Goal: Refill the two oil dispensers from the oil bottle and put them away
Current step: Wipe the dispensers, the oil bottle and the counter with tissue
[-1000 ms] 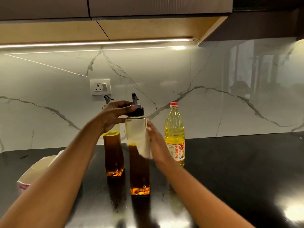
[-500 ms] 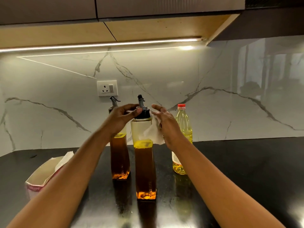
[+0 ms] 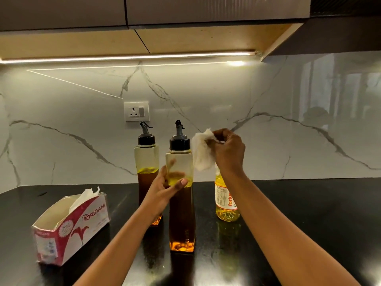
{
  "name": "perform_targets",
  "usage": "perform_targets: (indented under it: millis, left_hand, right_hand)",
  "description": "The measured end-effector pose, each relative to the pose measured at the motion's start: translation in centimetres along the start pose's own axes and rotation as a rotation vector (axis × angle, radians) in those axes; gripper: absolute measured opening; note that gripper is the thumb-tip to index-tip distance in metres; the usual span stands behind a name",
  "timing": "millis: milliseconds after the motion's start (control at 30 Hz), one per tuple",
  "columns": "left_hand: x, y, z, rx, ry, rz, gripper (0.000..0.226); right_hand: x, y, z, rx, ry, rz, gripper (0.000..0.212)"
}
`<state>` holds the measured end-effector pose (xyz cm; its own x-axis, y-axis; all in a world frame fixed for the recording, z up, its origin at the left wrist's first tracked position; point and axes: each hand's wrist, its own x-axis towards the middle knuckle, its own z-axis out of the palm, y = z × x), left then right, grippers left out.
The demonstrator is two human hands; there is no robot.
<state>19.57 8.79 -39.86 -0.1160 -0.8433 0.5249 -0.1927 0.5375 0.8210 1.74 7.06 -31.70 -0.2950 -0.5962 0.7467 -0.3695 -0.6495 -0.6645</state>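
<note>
Amber-filled near dispenser [image 3: 181, 219] gripped, tissue [image 3: 201, 153] at its cap [image 3: 179, 143].
Left hand [image 3: 162, 190] curls round it at the oil line; right hand [image 3: 228, 151] pinches the crumpled tissue beside the cap. Oil bottle [image 3: 223, 201] stands behind the right wrist.

Two dispensers [image 3: 181, 203] [image 3: 146, 155] stand between tissue box [image 3: 70, 226] left, oil bottle [image 3: 225, 203] right

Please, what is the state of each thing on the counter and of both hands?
Near dispenser: upright, capped, gripped by left hand.
Far dispenser: upright, capped, standing free.
Oil bottle: upright, top hidden.
Tissue box: open, a sheet sticking out.
Crumpled tissue: pinched in right hand.
</note>
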Motion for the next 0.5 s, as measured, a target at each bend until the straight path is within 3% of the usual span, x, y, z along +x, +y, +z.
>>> perform_targets:
  millis: [67, 267, 367, 500]
  left_hand:
    - [0.0, -0.1, 0.1, -0.02, 0.015, 0.01, 0.112]
    - [0.1, -1.2, 0.2, -0.047, 0.098, 0.02, 0.103]
    - [0.1, -1.2, 0.3, -0.078, 0.109, 0.026, 0.098]
    - [0.4, -1.0, 0.3, -0.09, 0.07, 0.019, 0.096]
  right_hand:
    - [0.1, -1.2, 0.7, -0.045, 0.036, -0.004, 0.011]
    - [-3.3, -4.5, 0.0, 0.314, -0.395, 0.235, 0.029]
    - [-4.3, -3.7, -0.4, 0.246, -0.385, 0.157, 0.027]
    - [-3.8, -2.3, 0.7, 0.372, -0.285, 0.175, 0.031]
